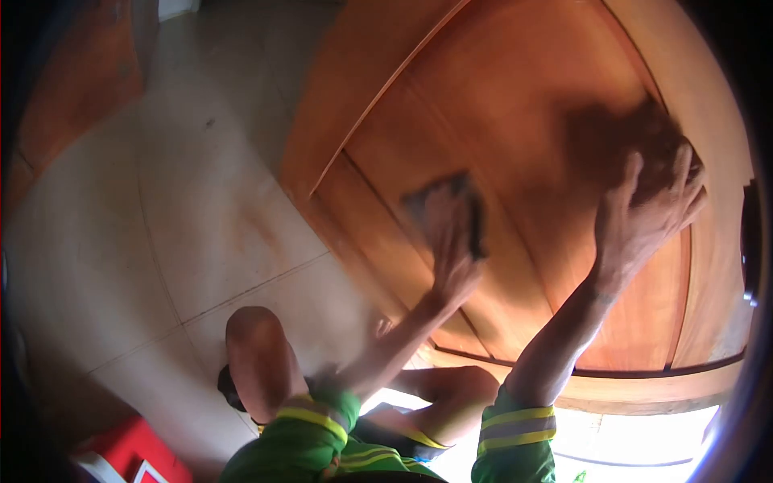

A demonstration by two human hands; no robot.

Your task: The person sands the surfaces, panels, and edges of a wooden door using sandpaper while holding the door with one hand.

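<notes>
Our left hand (453, 241) has its fingers closed over a dark pad (416, 203), blurred, which lies against the left part of a wooden panel (491, 88). Our right hand (640, 213) spreads its fingers wide near the panel's right edge, beside its shadow; we cannot tell whether they touch the wood. Pale floor tiles (217, 217) lie to the left.

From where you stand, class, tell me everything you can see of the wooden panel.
The wooden panel looks like reddish-brown wood, with long dark grooves between flat boards and a wooden border around them. It sits beside pale floor tiles; its exact tilt is unclear. A dark, blurred pad under the left hand appears against it. The right hand spreads over its right side, contact uncertain.
</notes>
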